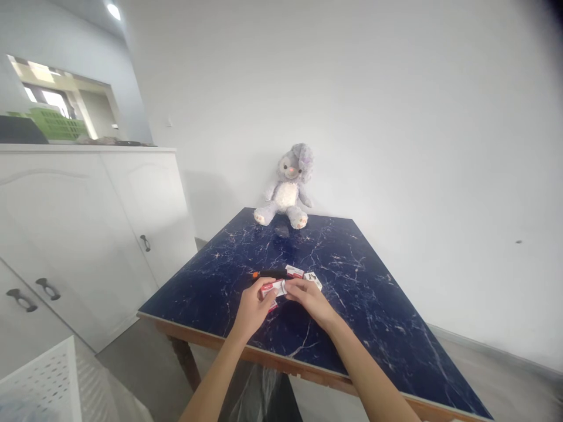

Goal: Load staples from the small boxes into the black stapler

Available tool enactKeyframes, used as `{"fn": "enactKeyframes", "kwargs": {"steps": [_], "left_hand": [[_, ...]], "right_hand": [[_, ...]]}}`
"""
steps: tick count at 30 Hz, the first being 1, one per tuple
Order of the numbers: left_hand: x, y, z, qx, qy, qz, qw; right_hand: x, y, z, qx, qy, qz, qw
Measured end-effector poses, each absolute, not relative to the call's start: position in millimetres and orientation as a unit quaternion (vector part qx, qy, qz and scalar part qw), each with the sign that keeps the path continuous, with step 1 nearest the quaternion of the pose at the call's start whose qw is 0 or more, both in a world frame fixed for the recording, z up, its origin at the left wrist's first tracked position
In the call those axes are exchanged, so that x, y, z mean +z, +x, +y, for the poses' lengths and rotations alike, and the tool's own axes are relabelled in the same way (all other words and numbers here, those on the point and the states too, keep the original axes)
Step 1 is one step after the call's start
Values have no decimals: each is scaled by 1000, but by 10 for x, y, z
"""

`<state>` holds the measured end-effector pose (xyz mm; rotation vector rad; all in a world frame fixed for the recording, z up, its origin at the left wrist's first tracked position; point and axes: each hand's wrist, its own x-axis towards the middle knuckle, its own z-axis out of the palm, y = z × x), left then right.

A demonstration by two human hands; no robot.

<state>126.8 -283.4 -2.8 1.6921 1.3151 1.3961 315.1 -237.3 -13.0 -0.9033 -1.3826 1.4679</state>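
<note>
A small red and white box [273,288] is between my two hands, a little above the dark blue table. My left hand [254,308] is closed on its left end, thumb on the near side and fingers over the far side. At the box's right end, the fingers of my right hand [311,300] are pinched together on it. Just beyond lies a black stick-like thing with an orange tip [255,275]. Beside it are another red and white box [294,271] and a white box with a dark picture [313,281]. Something red and white [272,306] shows under my left thumb, partly hidden.
The marbled blue table [352,328] has a wooden edge near me. A grey plush toy [287,190] sits at its far end against the wall. White cabinets [83,217] stand on the left, with a green basket [57,123] above. A white perforated container [44,381] is lower left.
</note>
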Motion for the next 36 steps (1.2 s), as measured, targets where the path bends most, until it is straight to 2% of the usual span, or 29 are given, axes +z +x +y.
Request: {"fn": "enactKeyframes", "kwargs": {"steps": [5,12,16,19,24,26,31,36], "left_hand": [[-24,1268,-2842,505,644,486,305],[-72,1270,-2811,530,603,480,353],[-89,1267,-2802,521,614,476,353],[-103,1265,-2794,517,622,485,331],[-103,1261,-2787,490,661,515,241],[-94,1259,-2788,477,679,514,215],[-95,1272,-2785,441,694,535,196],[-88,1358,-2807,348,771,522,108]], "right_hand": [[-144,3179,-2371,519,-396,-623,430],[-120,3188,-2387,609,-355,-564,430],[-138,3193,-2372,596,-362,-571,432],[-133,3200,-2371,534,-374,-631,420],[-103,3158,-2442,278,-353,-791,415],[-119,3133,-2466,213,-336,-821,409],[-183,3171,-2425,224,-367,-811,397],[-154,3398,-2286,230,-555,-625,499]]}}
